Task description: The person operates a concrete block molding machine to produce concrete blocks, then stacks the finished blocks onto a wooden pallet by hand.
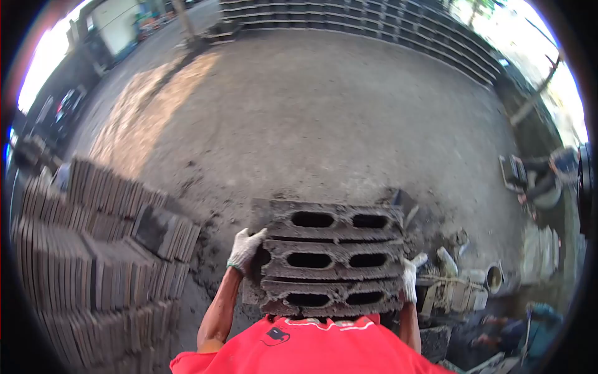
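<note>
Three dark grey hollow concrete blocks (330,270) lie side by side right in front of my body, each with two oval holes facing up. Under them a flat board (262,215) shows at the left edge. My left hand (246,248), in a whitish knit glove, is closed on the left side of this board, its thumb toward the blocks. Gloved in the same way, my right hand (409,282) grips the right side, with its fingers partly hidden. Loose dark grit lies around the load.
Stacks of flat boards (75,262) stand at the left. Rows of blocks on boards (349,19) line the back, beyond the concrete floor (324,118). At right are a metal bucket (494,278), piled scraps (451,296), people (548,181) and a leaning post (536,100).
</note>
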The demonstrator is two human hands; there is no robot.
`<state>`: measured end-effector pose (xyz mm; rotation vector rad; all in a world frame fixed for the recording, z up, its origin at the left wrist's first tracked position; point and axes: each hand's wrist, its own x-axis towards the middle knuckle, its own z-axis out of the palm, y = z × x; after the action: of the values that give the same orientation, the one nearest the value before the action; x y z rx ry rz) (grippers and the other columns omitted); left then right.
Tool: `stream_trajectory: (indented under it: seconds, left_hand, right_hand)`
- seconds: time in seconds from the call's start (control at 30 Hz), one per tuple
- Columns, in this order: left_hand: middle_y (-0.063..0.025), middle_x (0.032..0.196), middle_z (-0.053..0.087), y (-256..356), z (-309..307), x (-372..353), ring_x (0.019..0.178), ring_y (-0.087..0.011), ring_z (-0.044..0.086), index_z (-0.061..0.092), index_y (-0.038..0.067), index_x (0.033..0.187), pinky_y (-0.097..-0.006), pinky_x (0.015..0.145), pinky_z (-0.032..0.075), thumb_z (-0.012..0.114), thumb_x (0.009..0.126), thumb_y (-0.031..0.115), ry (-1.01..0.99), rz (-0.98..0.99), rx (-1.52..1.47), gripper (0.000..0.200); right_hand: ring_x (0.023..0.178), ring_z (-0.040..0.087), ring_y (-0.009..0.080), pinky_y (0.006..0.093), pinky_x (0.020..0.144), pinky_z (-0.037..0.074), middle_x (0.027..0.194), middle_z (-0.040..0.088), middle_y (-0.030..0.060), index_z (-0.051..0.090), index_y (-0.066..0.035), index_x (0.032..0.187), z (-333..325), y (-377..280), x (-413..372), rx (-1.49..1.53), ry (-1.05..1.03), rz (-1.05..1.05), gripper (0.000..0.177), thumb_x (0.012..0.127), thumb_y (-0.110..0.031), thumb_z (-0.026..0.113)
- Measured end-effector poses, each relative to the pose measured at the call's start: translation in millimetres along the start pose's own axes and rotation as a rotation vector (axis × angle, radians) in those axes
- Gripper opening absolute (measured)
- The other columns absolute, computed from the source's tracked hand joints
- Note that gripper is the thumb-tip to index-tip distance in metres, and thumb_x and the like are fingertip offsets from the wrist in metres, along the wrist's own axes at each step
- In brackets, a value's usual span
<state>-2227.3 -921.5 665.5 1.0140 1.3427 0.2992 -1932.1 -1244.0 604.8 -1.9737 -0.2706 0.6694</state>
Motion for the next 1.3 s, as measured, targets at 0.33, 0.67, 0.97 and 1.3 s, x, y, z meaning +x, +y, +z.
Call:
stream_trajectory:
  seconds: [0.33,0.67,0.97,1.3]
  left_hand:
    - [0.0042,0.071,0.059,217,88,339,0.056,-0.0048,0.051,0.067,0.005,0.091,-0.0240,0.048,0.040,0.070,0.087,0.023,-0.161,0.086,-0.001,0.018]
    - [0.0019,0.076,0.064,401,347,671,0.061,-0.0046,0.054,0.067,0.001,0.093,-0.0240,0.052,0.043,0.069,0.086,0.025,-0.341,0.139,0.138,0.024]
    - [-0.0024,0.086,0.066,629,644,911,0.073,-0.0085,0.059,0.067,-0.003,0.101,-0.0266,0.064,0.048,0.067,0.084,0.023,-0.397,0.065,0.219,0.031]
    - [0.0022,0.078,0.060,890,1000,1239,0.068,-0.0051,0.051,0.066,0.000,0.096,-0.0260,0.058,0.043,0.069,0.084,0.030,-0.544,0.173,0.372,0.033]
  right_hand:
    - [0.069,0.056,0.0086,0.0289,0.063,0.046,0.079,0.067,0.0024,0.070,0.003,0.095,113,-163,301,0.170,0.088,0.138,0.033,0.087,-0.029,0.067]
    - [0.068,0.056,0.0086,0.0291,0.062,0.045,0.074,0.067,0.0031,0.071,0.001,0.091,103,-183,677,0.090,0.263,0.249,0.034,0.085,-0.032,0.069]
    - [0.064,0.048,0.0088,0.0316,0.058,0.040,0.067,0.060,0.0011,0.071,0.001,0.090,12,-262,1077,0.065,0.317,0.354,0.038,0.085,-0.037,0.069]
    - [0.070,0.046,0.0081,0.0299,0.064,0.041,0.074,0.058,-0.0011,0.066,0.001,0.085,-56,-290,1518,0.257,0.458,0.203,0.025,0.089,-0.024,0.063]
